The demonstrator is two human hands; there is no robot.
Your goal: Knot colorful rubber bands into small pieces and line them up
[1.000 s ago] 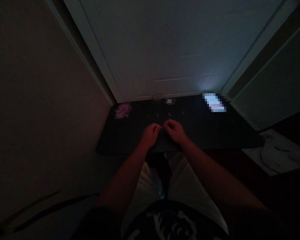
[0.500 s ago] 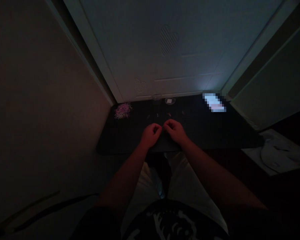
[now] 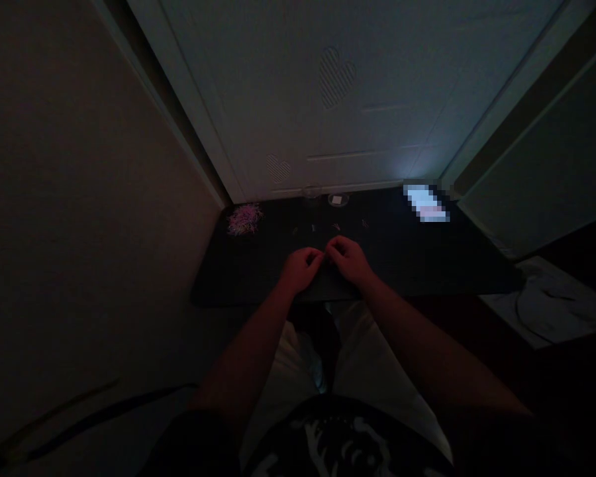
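Observation:
My left hand (image 3: 302, 268) is closed in a pinch above the dark table (image 3: 243, 268), near its front edge. My right hand (image 3: 346, 257) pinches as well, its fingertips almost meeting those of the left. Whatever lies between the fingertips is too small and dim to name. Just beyond the hands several tiny pieces lie in a row, among them a pinkish piece (image 3: 336, 226) and a pale piece (image 3: 314, 228). At the table's left end rests a heap of thin pink and white strands (image 3: 245, 219).
Along the back edge stand a clear round container (image 3: 311, 192) and a round dish with a white square (image 3: 338, 199). A bright, blurred-out screen (image 3: 426, 203) lies at the back right. A pale door with heart patterns (image 3: 336, 78) rises behind the table, and a wall (image 3: 104, 218) flanks the left.
Both hands have stayed nearly in place. The left fingertips have shifted slightly right, closer to the right hand.

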